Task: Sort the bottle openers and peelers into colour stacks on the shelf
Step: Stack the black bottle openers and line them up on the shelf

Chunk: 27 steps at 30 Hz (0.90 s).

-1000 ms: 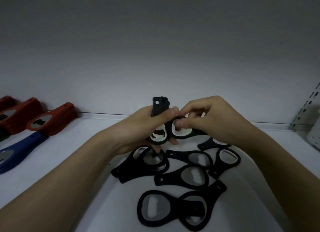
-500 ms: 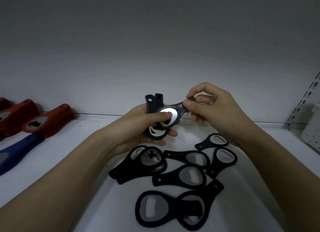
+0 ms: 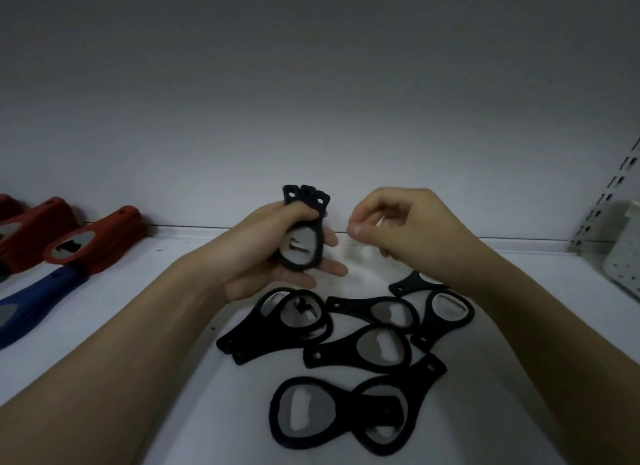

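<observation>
My left hand (image 3: 266, 256) grips a small stack of black bottle openers (image 3: 303, 236), held upright with the handle ends fanned out at the top. My right hand (image 3: 398, 225) hovers just to the right of that stack, fingers loosely curled and holding nothing. Below both hands, several loose black bottle openers (image 3: 367, 350) with metal inserts lie scattered on the white shelf (image 3: 145, 326). At the left stand stacks of red openers (image 3: 100, 242) and a blue stack (image 3: 38, 298).
The shelf's back wall (image 3: 311, 135) rises close behind my hands. A perforated white upright (image 3: 609, 194) and a white perforated container (image 3: 627, 249) stand at the right edge. Another red stack (image 3: 31, 229) sits at the far left.
My right hand has laid the opener it carried onto the stack in my left hand and let go, then drawn back to the right. The left hand's stack has risen slightly.
</observation>
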Available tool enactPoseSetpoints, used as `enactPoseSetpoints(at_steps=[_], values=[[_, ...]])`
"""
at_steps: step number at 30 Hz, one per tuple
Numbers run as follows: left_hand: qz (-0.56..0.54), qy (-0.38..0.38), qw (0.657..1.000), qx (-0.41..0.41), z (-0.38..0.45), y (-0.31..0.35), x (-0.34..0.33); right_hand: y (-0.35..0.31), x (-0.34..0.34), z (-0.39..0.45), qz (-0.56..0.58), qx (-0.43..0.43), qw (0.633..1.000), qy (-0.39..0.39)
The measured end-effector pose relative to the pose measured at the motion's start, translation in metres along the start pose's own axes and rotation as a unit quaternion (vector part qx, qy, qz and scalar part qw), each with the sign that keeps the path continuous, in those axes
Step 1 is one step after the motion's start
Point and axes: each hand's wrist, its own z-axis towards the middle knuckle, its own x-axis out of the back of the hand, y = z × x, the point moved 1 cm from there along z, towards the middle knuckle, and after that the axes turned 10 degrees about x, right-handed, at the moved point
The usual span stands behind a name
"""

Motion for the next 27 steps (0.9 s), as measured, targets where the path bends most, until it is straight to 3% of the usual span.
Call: enactPoseSetpoints(at_steps=[3,6,12,15,18,21,24,27], values=[[-0.028,0.067,0.997,-0.025,0.003,0.001,0.007,0.002,-0.010,-0.003,-0.098,0.000,0.989,-0.109],[-0.035,0.081,0.995,-0.037,0.006,0.003,0.013,0.003,-0.018,-0.006,-0.162,-0.026,0.963,-0.213],[-0.018,0.101,0.994,-0.039,0.008,0.001,0.014,-0.002,-0.018,-0.010,-0.177,-0.027,0.949,-0.261],[0.002,0.096,0.994,-0.046,0.005,0.001,0.012,-0.007,-0.019,-0.009,-0.145,-0.011,0.962,-0.230],[0.016,0.109,0.993,-0.051,0.003,0.003,0.012,-0.011,-0.013,-0.005,-0.013,-0.026,0.993,-0.113],[0.017,0.114,0.992,-0.046,0.000,0.006,0.012,-0.012,-0.004,-0.001,0.150,-0.046,0.988,0.000],[0.047,0.035,0.998,-0.014,-0.004,0.005,0.005,-0.010,-0.004,0.002,0.288,-0.067,0.953,0.067],[0.086,-0.081,0.993,0.008,-0.007,0.000,-0.006,-0.006,-0.011,0.003,0.333,-0.077,0.937,0.066]])
